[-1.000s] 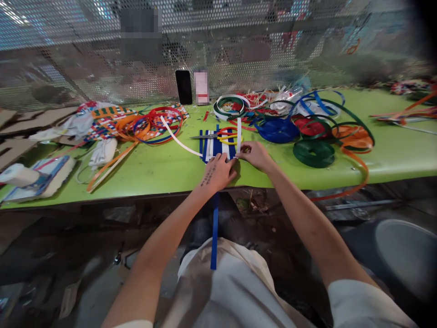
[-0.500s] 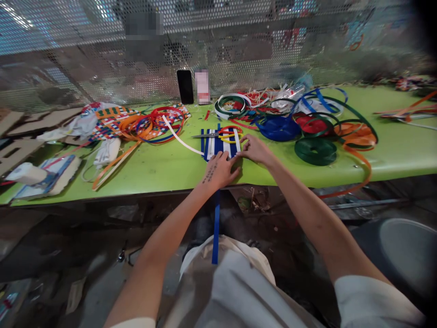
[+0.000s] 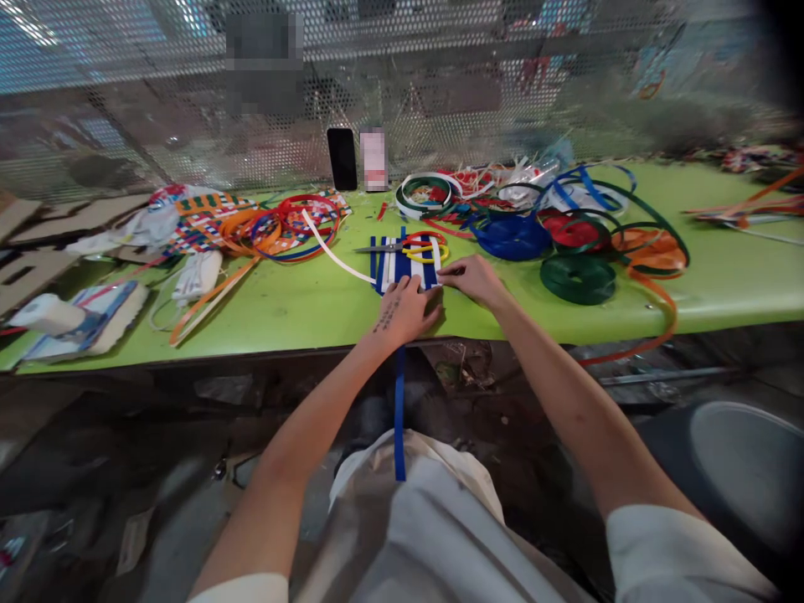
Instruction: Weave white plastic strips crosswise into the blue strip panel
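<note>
A small mat of blue and white woven strips (image 3: 402,266) lies near the front edge of the green table (image 3: 295,306). My left hand (image 3: 405,311) presses flat on its near end, fingers stretched over the strips. My right hand (image 3: 474,280) pinches the right edge of the mat at a white strip. One long blue strip (image 3: 399,410) hangs from the mat over the table edge down to my lap. Scissors (image 3: 383,248) lie just behind the mat, beside red and yellow loops (image 3: 425,248).
Coils of blue (image 3: 510,237), green (image 3: 578,279), red and orange strapping crowd the right of the table. Orange and red loops (image 3: 276,228) and woven pieces lie at the left. A phone (image 3: 342,159) leans on the perforated metal screen behind. A grey stool (image 3: 747,469) stands low right.
My right hand has slid down and in along the mat's right edge, and the white strip it held upright now lies in the weave. My left hand has stayed on the mat.
</note>
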{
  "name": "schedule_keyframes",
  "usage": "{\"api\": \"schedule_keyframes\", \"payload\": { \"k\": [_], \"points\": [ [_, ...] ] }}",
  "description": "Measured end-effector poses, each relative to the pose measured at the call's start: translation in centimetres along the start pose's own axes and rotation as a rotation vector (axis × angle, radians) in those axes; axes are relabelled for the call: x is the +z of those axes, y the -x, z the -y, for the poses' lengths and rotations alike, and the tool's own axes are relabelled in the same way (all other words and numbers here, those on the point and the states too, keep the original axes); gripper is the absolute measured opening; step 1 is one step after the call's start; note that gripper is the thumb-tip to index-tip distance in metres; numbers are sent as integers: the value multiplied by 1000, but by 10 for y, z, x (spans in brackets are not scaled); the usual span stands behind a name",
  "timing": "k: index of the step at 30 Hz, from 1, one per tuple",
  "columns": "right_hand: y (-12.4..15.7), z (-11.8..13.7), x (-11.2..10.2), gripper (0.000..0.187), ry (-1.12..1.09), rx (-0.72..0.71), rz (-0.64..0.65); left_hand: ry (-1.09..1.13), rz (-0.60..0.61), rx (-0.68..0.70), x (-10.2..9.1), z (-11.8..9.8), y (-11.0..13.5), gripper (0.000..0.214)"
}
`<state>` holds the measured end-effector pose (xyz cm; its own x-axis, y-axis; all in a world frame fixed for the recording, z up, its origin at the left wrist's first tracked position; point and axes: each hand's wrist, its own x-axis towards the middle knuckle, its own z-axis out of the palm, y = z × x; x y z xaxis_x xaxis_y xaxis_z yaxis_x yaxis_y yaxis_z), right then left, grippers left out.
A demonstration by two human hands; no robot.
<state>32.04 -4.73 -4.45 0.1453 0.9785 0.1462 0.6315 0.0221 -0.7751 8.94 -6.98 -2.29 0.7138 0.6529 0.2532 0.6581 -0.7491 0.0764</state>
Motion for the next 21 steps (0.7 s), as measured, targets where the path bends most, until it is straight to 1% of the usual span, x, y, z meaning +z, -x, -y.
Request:
{"api": "schedule_keyframes", "payload": {
  "k": [4, 10, 16, 18, 21],
  "points": [
    [1, -1, -1, 26, -13, -11, 16, -12, -3, -7, 2, 0, -2, 47],
    [0, -4, 0, 30, -19, 6, 21, -9, 7, -39, 0, -5, -4, 45],
    [-4, -2, -3, 39, 1, -42, 19, -1, 13, -41, -1, -9, -4, 43],
    [-8, -1, -7, 43, -17, -37, 73, -5, 10, -43, -1, -10, -3, 42],
    [-13, 0, -13, 45, -108, -16, 193, -24, -4, -39, -1, -9, -3, 42]
  ]
}}
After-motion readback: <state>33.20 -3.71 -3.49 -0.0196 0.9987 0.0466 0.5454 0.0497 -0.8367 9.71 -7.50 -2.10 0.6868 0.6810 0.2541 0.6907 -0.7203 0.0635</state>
